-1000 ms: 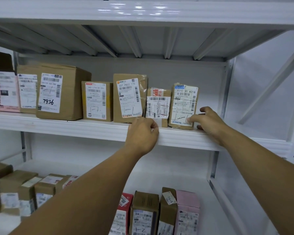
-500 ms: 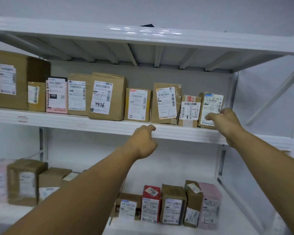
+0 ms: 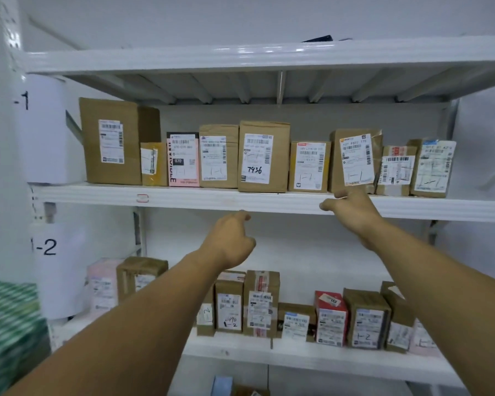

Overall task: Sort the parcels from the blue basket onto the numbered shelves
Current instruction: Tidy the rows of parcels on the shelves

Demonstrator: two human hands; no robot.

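Note:
A row of several brown cardboard parcels with white labels stands on the upper white shelf (image 3: 200, 199), marked 1 on the left post. The rightmost parcel (image 3: 433, 168) stands at the row's right end, upright and free of my hands. My right hand (image 3: 350, 208) hovers in front of the shelf edge below a taller brown parcel (image 3: 355, 160), fingers loosely spread, holding nothing. My left hand (image 3: 232, 238) hangs below the shelf edge, fingers loosely curled and empty. The blue basket is out of view.
The lower shelf (image 3: 297, 355), marked 1-2, carries several more parcels, among them a red box (image 3: 330, 318). A white upright post (image 3: 9, 110) stands at the left. A green-and-white patterned thing (image 3: 9, 327) blurs the lower left corner. A top shelf beam (image 3: 240, 57) runs overhead.
My right hand let go of the rightmost parcel and drew back left and down. My left hand dropped below the shelf edge. The view pulled back and shifted left.

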